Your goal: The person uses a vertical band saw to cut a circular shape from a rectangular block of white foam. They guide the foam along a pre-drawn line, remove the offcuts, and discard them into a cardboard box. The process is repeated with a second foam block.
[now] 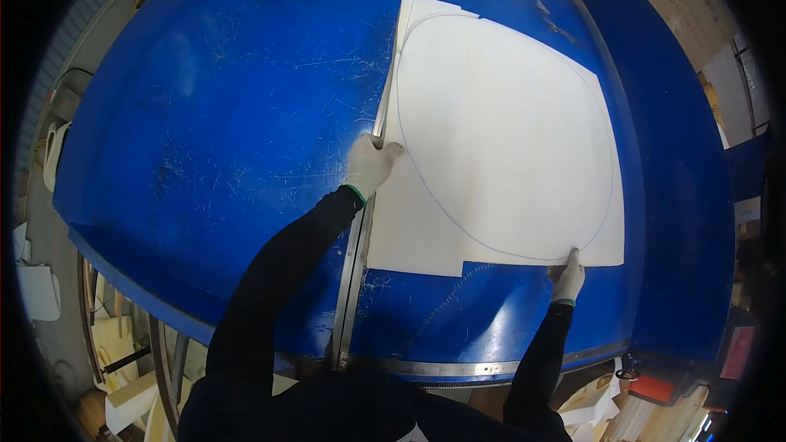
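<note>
A large white sheet (pixel 508 139) with a big rounded outline drawn on it in a thin blue line lies on the blue table (pixel 246 90). Its edges are stepped at top and bottom, and a faint seam runs down it. My left hand (pixel 372 165), in a white glove, grips the sheet's left edge, thumb on top and fingers out of sight beneath. At the lower right edge my right hand (pixel 567 278), gloved too, pinches the sheet with its thumb on the upper face.
A metal strip (pixel 350 295) crosses the table beside the sheet's left edge. Another metal rail (pixel 467 369) borders the near edge. Pale offcuts (pixel 135 401) lie below the table on the left, more scraps (pixel 594 405) on the right. Cardboard (pixel 675 4) stands at the far right.
</note>
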`<state>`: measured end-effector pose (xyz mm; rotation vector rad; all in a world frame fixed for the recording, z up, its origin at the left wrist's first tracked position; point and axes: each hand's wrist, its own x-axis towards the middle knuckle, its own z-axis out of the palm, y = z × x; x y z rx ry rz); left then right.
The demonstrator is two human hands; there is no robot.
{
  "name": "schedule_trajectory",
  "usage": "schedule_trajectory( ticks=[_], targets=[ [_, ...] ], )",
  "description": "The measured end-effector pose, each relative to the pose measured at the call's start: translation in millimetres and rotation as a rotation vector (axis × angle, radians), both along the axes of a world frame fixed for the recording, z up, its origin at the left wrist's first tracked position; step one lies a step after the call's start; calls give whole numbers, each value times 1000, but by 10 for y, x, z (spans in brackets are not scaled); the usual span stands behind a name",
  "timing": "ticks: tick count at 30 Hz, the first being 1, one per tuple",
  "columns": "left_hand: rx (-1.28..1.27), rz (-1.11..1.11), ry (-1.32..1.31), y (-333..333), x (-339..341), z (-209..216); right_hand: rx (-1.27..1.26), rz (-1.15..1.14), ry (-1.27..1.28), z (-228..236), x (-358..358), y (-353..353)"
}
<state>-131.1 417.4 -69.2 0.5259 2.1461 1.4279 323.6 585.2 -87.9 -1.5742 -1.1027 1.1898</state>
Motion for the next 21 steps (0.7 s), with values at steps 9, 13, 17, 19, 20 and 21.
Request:
schedule_trajectory(
  ticks=[9,13,17,19,20,21],
  targets=[
    [13,10,40,127,-194,-99,-31,-48,-13,32,-161,-50],
    [18,2,95,189,-319,-189,-15,-45,13,-22,-180,-64],
    [43,7,7,218,-354,-125,-9,-21,6,-15,-218,-123],
    [21,2,37,242,-396,-131,-6,-27,15,-12,-245,-143],
    [10,-1,52,253,-418,-136,-4,-30,18,-7,-258,-152],
    [16,-3,53,257,-441,-143,-3,-33,20,-5,-272,-164]
  ],
)
